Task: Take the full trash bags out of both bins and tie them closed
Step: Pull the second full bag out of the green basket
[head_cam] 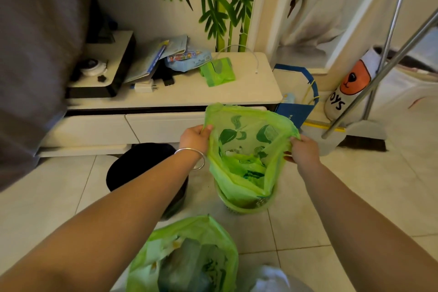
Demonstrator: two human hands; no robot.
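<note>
Gripped the green bag (246,149) rim with left hand (195,138) and right hand (304,150), best lifted evenly from the green bin (246,206)

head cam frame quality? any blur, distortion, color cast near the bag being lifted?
Head view: warm yellowish cast, soft indoor light, no hard glare. Wide-angle bending shows on the metal poles at right. Dark fabric at left is smeared; the near green bag is soft. Left hand, right hand and the lifted green bag are reasonably sharp.
</note>
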